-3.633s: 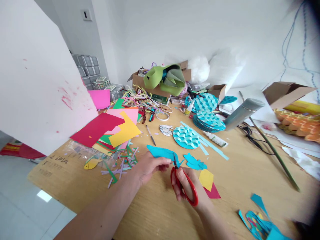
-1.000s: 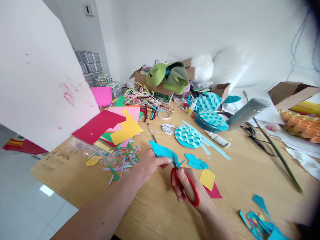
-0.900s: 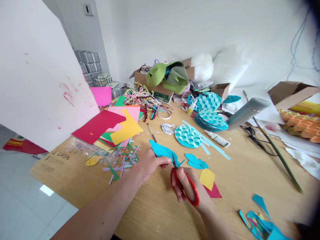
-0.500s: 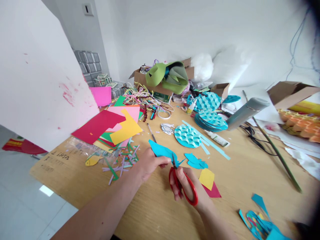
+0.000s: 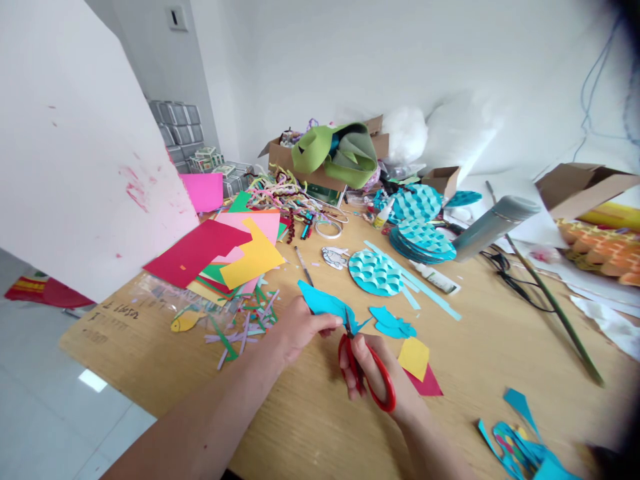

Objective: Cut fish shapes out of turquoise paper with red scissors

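Note:
My left hand (image 5: 299, 328) pinches a piece of blue paper (image 5: 326, 303) just above the wooden table (image 5: 310, 427). Red-handled scissors (image 5: 367, 372) sit in my right hand (image 5: 380, 373), fingers through the loops, and their blades meet the right edge of the blue paper. Just to the right lies a blue paper fish cut-out (image 5: 393, 323), beside a yellow paper square (image 5: 414, 358) resting on a red scrap (image 5: 426, 385).
Coloured paper sheets (image 5: 225, 253) and paper strips (image 5: 240, 327) lie at the left under a leaning white board (image 5: 75, 160). Blue scalloped discs (image 5: 375, 272), a glue tube (image 5: 436, 277), a grey bottle (image 5: 493, 227), a green stick (image 5: 550, 307) and cardboard boxes (image 5: 320, 167) fill the back. Blue offcuts (image 5: 520, 447) lie front right.
Both hands stay in nearly the same place. The scissors have shifted slightly along the edge of the blue paper, and the view has moved a little.

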Demonstrator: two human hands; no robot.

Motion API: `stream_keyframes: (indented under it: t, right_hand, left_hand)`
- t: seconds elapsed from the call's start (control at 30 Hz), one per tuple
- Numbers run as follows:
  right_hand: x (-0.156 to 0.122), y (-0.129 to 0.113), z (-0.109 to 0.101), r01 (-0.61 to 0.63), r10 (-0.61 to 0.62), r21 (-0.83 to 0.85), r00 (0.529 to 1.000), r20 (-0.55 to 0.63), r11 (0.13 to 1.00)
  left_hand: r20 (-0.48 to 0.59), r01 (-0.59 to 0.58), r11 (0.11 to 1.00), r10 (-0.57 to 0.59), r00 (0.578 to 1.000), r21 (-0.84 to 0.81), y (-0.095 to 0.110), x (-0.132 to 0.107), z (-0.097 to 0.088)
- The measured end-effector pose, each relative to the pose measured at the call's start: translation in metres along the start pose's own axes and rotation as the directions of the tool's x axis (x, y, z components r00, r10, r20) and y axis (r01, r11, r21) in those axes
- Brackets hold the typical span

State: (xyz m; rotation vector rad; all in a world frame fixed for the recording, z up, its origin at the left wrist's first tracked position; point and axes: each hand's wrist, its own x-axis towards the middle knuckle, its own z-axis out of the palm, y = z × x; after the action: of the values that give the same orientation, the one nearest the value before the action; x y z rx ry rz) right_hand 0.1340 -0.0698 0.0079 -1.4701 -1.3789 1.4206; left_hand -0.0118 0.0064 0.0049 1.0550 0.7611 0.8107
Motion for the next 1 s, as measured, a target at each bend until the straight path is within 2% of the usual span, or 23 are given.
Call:
stream_keyframes:
  t: [0.17,0.37,0.47,0.7,1.0]
  right_hand:
    - [-0.001,0.0007,-0.0022,0.026,-0.028,0.045,0.999,0.042,0.999]
    - [0.0003,-0.0002,-0.0029,-0.015,0.012,0.043,0.999,0.052,0.999]
    - [0.0015,-0.0003,-0.0021,-0.048,0.047,0.019,0.998,0.034,0.999]
    - [0.0023,-0.0002,-0.0014,-0.096,0.096,-0.024,0.995,0.001,0.995]
    - [0.0018,0.0057,-0.0044,-0.061,0.061,0.0,0.998,0.011,0.998]
  left_hand:
    - [-0.006,0.025,0.999,-0.025,1.0,-0.037,0.0002,-0.0007,0.0007]
    - [-0.057,0.035,0.999,-0.037,0.998,-0.026,0.0003,-0.0008,0.0015]
    - [-0.088,0.013,1.0,-0.011,0.996,0.019,0.0009,-0.0006,0.0014]
    - [-0.073,-0.054,0.982,0.069,0.995,0.182,0.0016,-0.0005,0.0002]
    - [-0.035,0.024,0.994,-0.021,0.999,0.103,0.0092,-0.0034,0.0033]
